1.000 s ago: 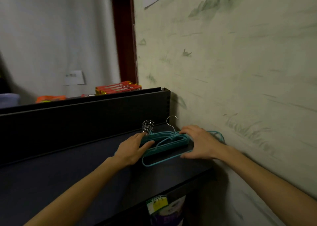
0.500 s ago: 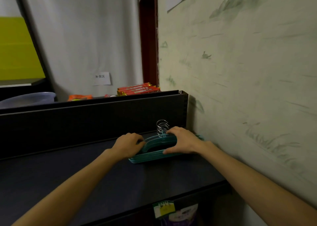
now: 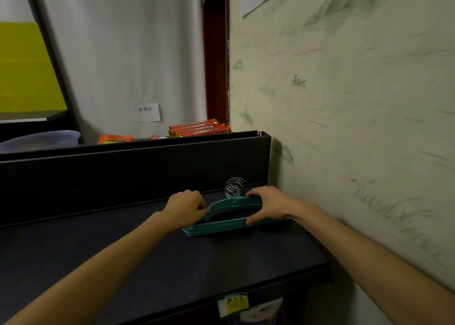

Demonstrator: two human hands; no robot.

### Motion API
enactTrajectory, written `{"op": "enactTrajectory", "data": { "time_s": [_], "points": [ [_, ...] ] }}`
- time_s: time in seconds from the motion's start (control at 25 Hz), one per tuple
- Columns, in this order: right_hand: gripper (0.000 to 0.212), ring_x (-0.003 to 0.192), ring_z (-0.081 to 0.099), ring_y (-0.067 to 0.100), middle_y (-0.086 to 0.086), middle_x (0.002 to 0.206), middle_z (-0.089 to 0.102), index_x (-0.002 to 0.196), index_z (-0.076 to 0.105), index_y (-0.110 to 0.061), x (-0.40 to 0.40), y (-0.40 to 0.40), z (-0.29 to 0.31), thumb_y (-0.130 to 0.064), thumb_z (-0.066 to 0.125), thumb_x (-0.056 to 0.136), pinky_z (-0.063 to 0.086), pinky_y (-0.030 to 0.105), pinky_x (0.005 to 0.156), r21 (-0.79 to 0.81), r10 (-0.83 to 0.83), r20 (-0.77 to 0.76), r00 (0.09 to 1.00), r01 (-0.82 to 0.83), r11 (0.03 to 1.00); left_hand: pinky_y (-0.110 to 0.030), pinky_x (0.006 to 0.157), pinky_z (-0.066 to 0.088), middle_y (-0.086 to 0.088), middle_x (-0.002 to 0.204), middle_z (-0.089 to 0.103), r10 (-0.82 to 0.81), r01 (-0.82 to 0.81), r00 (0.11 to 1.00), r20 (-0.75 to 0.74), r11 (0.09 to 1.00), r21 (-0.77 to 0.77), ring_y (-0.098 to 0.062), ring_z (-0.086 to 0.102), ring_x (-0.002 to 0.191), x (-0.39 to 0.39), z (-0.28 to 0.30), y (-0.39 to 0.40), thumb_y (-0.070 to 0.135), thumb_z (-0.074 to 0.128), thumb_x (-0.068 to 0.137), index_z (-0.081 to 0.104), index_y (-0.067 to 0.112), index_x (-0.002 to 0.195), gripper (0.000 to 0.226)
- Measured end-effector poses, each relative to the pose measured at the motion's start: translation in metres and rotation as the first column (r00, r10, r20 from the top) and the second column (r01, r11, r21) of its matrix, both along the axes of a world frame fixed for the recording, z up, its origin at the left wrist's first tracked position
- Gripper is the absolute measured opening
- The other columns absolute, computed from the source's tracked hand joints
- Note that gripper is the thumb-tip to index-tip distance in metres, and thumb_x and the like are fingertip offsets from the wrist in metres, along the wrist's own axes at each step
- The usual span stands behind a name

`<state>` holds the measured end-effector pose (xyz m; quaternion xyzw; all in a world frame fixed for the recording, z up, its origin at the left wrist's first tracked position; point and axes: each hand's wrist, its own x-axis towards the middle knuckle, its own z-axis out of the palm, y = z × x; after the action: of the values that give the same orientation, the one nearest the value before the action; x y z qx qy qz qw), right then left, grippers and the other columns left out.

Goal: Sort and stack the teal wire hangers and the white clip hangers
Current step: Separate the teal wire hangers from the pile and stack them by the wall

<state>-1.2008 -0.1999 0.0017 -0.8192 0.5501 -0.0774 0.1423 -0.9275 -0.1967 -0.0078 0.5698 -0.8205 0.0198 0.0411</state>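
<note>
Head view: the left hand has its fingers curled round the left shoulder of the stack of teal wire hangers, while the right hand grips the stack's right side, fingers over the top and thumb against the bottom bars. The stack lies flat on the dark shelf, at its far right end, with its bunched metal hooks pointing up at the black back panel. That panel stands directly behind the hangers, and the painted wall hems them in on the right. Beyond the panel lie red snack packets, an orange packet, a pale plastic basin and a paper label on the grey curtain. A price tag hangs from the shelf's front edge.
</note>
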Motion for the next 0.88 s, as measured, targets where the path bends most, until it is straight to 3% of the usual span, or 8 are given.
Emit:
{"op": "enactTrajectory", "data": {
  "time_s": [0.2,0.32,0.52,0.6,0.72,0.8,0.88],
  "points": [
    [0.111,0.133,0.046,0.024,0.005,0.149,0.045,0.152,0.032,-0.014,-0.002,-0.005,0.0,-0.045,0.09,0.063,0.04,0.037,0.112,0.036,-0.009,-0.098,0.995,0.012,0.999,-0.023,0.05,0.044,0.007,0.075,0.069,0.013,-0.014,1.0,0.016,0.998,0.064,-0.007,0.058,0.058,-0.001,0.005,-0.008,0.043,0.06,0.096,0.079,0.021,0.096,0.029],
    [0.101,0.126,0.052,0.024,0.005,0.143,0.051,0.148,0.038,-0.015,-0.012,-0.009,0.001,-0.043,0.089,0.065,0.046,0.037,0.105,0.081,-0.036,-0.223,0.974,0.056,0.995,-0.027,0.053,0.051,0.003,0.078,0.069,0.024,-0.035,0.997,0.07,0.986,0.165,-0.012,0.064,0.063,-0.001,0.007,-0.01,0.04,0.065,0.093,0.076,0.018,0.101,0.026],
    [0.09,0.116,0.057,0.02,0.002,0.134,0.057,0.143,0.045,-0.019,-0.016,-0.01,0.006,-0.045,0.088,0.067,0.05,0.034,0.097,0.065,-0.028,-0.265,0.964,0.046,0.997,-0.03,0.055,0.06,-0.009,0.088,0.073,0.043,-0.053,0.998,0.048,0.972,0.229,-0.023,0.073,0.068,-0.001,0.004,-0.015,0.013,0.065,0.093,0.075,0.012,0.108,0.018],
    [0.097,0.122,0.054,0.021,0.003,0.14,0.053,0.146,0.042,-0.018,-0.017,-0.01,0.006,-0.049,0.087,0.066,0.047,0.035,0.102,0.111,-0.027,-0.23,0.973,0.054,0.992,-0.033,0.057,0.062,-0.008,0.084,0.071,0.039,-0.045,0.999,0.032,0.972,0.231,-0.024,0.073,0.067,0.001,0.002,-0.016,0.011,0.065,0.092,0.076,0.011,0.104,0.017],
    [0.098,0.132,0.047,0.026,0.007,0.149,0.044,0.15,0.038,-0.013,-0.023,-0.016,0.01,-0.06,0.077,0.073,0.04,0.04,0.111,0.261,-0.165,0.043,0.985,0.148,0.954,-0.031,0.057,0.061,-0.004,0.08,0.07,0.042,-0.047,0.999,0.025,0.966,0.255,-0.022,0.072,0.066,0.002,0.007,-0.018,0.017,0.067,0.092,0.076,0.012,0.104,0.016],
    [0.073,0.112,0.061,0.022,0.007,0.128,0.062,0.132,0.059,-0.011,-0.029,-0.023,0.01,-0.06,0.071,0.079,0.051,0.039,0.098,0.185,-0.218,0.018,0.976,0.211,0.96,-0.029,0.058,0.058,-0.002,0.081,0.07,0.05,-0.066,0.997,0.065,0.958,0.278,-0.017,0.069,0.066,-0.001,0.01,-0.018,0.026,0.07,0.091,0.076,0.016,0.105,0.019],
    [0.053,0.089,0.067,0.017,0.001,0.101,0.071,0.111,0.072,-0.012,-0.03,-0.025,0.003,-0.055,0.075,0.079,0.057,0.035,0.08,0.103,-0.227,-0.144,0.963,0.243,0.965,-0.027,0.055,0.05,0.0,0.083,0.071,0.062,-0.083,0.994,0.09,0.964,0.253,-0.014,0.063,0.066,-0.005,0.006,-0.018,0.036,0.073,0.088,0.076,0.018,0.102,0.023]
  ]
}}
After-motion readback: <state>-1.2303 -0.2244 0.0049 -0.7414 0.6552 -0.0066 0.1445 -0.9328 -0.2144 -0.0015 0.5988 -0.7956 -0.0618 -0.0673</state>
